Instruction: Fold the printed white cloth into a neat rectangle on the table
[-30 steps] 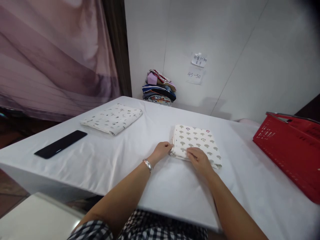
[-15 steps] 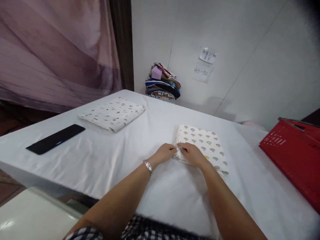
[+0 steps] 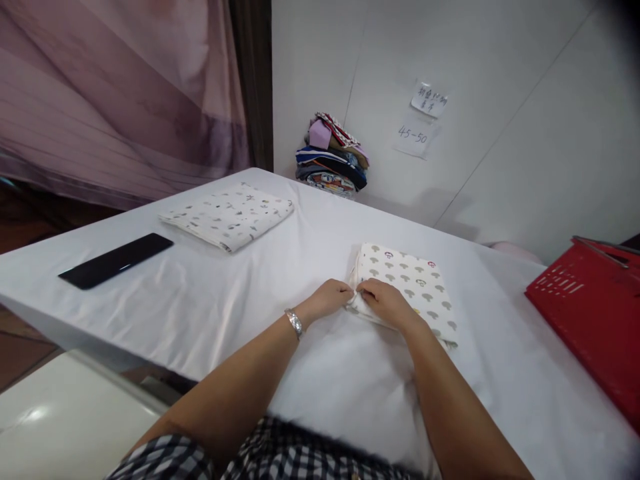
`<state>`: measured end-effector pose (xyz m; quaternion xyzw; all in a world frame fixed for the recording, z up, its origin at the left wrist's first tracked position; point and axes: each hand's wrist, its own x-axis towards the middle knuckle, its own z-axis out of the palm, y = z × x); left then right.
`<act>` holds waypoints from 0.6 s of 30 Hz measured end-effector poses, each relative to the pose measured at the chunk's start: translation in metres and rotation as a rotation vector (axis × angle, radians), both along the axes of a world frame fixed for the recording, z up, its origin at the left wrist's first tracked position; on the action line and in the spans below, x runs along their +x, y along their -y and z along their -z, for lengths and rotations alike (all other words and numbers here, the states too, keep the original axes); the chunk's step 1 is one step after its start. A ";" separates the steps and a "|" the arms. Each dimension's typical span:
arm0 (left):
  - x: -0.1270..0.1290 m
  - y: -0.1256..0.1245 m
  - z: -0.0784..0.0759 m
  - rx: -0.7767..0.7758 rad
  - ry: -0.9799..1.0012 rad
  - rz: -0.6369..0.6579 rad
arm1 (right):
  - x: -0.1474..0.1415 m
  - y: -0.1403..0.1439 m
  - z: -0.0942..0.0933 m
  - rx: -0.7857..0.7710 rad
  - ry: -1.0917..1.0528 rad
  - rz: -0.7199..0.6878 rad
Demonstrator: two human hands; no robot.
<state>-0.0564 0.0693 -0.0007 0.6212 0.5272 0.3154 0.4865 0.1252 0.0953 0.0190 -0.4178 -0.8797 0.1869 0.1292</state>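
Note:
A folded white cloth with grey mushroom prints (image 3: 415, 280) lies on the white-covered table (image 3: 320, 227) in front of me. My left hand (image 3: 330, 297), with a silver bracelet on its wrist, pinches the near left corner of this cloth. Close beside it, my right hand (image 3: 384, 300) also has its fingers closed on the corner, its palm resting over the near edge. The fingertips almost meet, and the bit of fabric between them is partly hidden.
Another folded printed cloth (image 3: 230, 217) and a black phone-like slab (image 3: 117, 260) lie on the left side. A red plastic basket (image 3: 590, 307) stands at the right. Stacked folded fabrics (image 3: 333, 157) sit by the wall, near handwritten paper notes (image 3: 415, 139). A white stool-like surface (image 3: 65, 413) is lower left.
The camera view has shifted slightly. Both hands stay at the same corner of the mushroom-print cloth, with the right fingers slightly more curled in.

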 end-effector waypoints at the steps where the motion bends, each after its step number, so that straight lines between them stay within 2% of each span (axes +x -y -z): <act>1: 0.000 0.000 0.000 0.001 -0.007 0.003 | 0.001 0.001 -0.001 -0.014 -0.023 -0.009; 8: -0.002 0.000 -0.003 0.009 -0.001 0.026 | 0.002 0.006 -0.006 -0.086 -0.123 -0.054; 13: -0.005 0.003 -0.009 -0.052 0.054 0.081 | 0.002 0.008 -0.005 -0.061 -0.105 -0.082; 18: -0.007 0.001 -0.007 -0.095 0.102 0.127 | -0.002 0.009 -0.003 -0.017 -0.045 -0.034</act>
